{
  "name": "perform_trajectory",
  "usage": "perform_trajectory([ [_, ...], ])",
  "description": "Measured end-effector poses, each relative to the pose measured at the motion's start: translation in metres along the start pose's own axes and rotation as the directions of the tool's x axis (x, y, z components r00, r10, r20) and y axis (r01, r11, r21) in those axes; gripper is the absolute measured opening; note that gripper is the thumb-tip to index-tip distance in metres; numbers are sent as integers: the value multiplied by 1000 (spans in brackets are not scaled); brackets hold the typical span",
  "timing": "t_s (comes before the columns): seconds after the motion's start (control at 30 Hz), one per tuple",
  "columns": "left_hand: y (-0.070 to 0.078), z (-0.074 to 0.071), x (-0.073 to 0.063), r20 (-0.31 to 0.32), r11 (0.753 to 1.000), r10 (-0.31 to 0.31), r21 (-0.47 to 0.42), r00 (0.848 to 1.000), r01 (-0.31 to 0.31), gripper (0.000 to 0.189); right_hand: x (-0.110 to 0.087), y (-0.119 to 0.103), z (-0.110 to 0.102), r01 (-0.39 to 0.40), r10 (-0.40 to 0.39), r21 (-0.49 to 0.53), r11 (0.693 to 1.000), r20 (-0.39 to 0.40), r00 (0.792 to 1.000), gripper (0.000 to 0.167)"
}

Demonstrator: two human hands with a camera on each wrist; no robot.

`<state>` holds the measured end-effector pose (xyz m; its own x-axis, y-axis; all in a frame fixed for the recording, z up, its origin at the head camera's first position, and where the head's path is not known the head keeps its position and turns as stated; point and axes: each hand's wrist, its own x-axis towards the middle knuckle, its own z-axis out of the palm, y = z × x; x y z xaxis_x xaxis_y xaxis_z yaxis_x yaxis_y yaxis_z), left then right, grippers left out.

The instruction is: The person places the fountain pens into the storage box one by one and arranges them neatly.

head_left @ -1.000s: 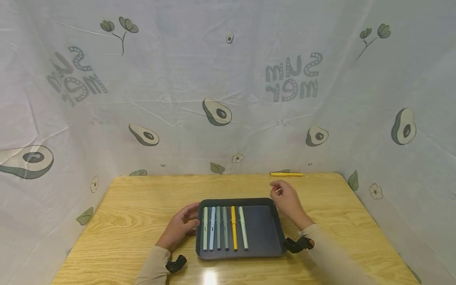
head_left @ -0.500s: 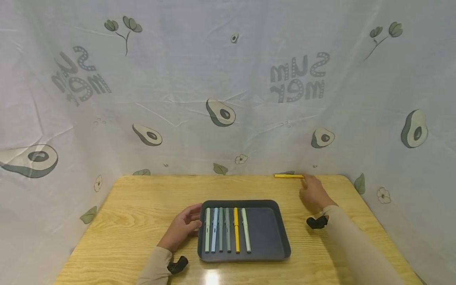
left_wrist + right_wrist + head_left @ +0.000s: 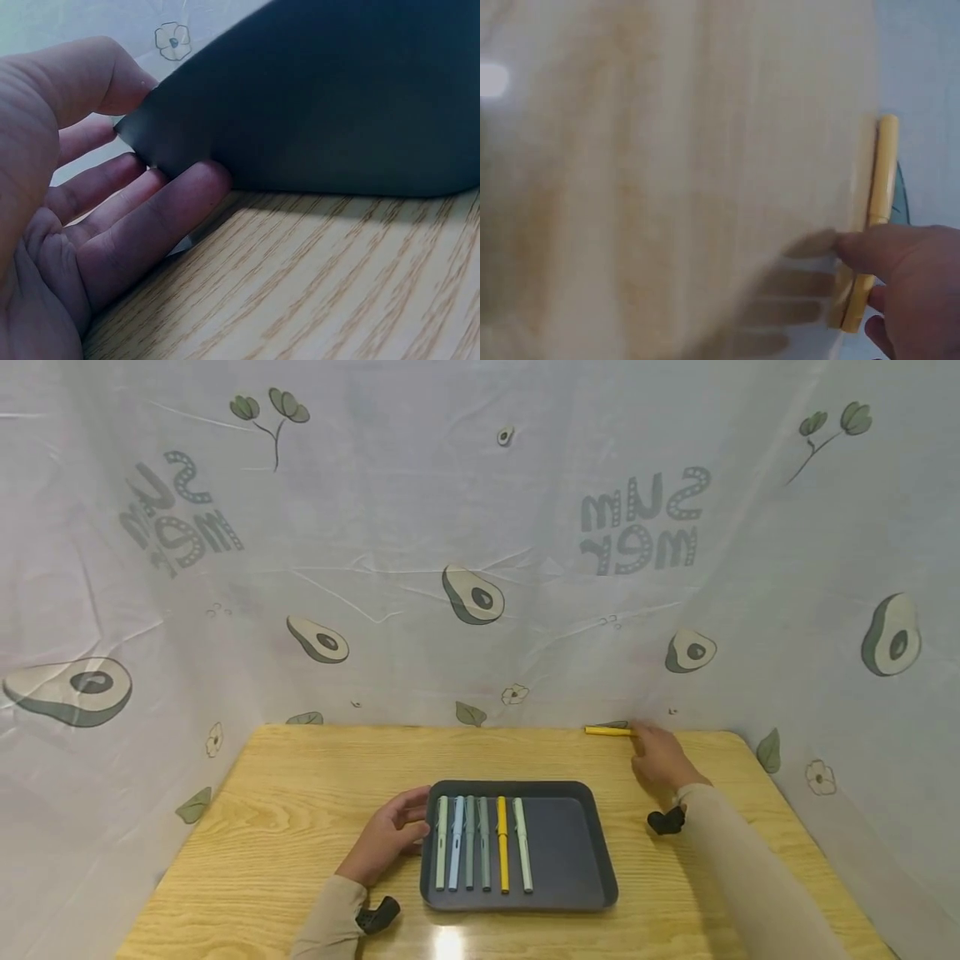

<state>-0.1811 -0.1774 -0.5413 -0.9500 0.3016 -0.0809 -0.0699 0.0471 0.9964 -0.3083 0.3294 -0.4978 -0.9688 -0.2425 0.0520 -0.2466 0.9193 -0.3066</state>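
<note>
My left hand [image 3: 386,837] holds the left side of a dark grey tray [image 3: 566,852]. In the left wrist view the thumb is at the rim, with the fingers against the outer wall [image 3: 322,112]. Several capped pens lie side by side in the tray, among them a yellow pen [image 3: 502,847], a light blue pen [image 3: 456,847] and a pale green pen [image 3: 522,847]. At the table's far edge my right hand [image 3: 662,756] pinches another yellow pen [image 3: 885,165] near one end. Part of that pen is hidden behind the hand.
The wooden table [image 3: 337,768] ends at a pale curtain [image 3: 390,527] printed with avocados and leaves, which hangs around its back and sides. A black wrist mount [image 3: 377,916] sits by the left wrist, another black mount [image 3: 666,821] by the right.
My right hand has moved from above the tray's back right corner to the yellow pen at the far edge, then slightly left along it. The left hand stays at the tray.
</note>
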Motion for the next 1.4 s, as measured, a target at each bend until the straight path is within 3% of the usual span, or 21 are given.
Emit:
perform_trajectory([
  [0.27, 3, 2, 0, 0, 1000, 8, -4, 1000, -8, 63, -21, -10, 3, -18, 20, 19, 1000, -143, 990, 30],
  [0.4, 2, 2, 1, 4, 1000, 4, -1, 1000, -4, 63, -32, -14, 3, -49, 58, 69, 996, -145, 988, 22],
  [0.7, 4, 3, -3, -32, 1000, -3, 29, 999, 4, 61, -54, -19, 5, -124, 136, 142, 982, -79, 988, 24],
  [1.07, 2, 1, -3, -18, 999, 16, 29, 1000, -16, 61, -83, -41, -5, -207, 204, 182, 961, 37, 978, 30],
  [1.4, 0, 4, -1, -7, 1000, 8, 13, 1000, -8, 62, -65, -60, -5, -197, 200, 45, 979, -81, 976, 40],
])
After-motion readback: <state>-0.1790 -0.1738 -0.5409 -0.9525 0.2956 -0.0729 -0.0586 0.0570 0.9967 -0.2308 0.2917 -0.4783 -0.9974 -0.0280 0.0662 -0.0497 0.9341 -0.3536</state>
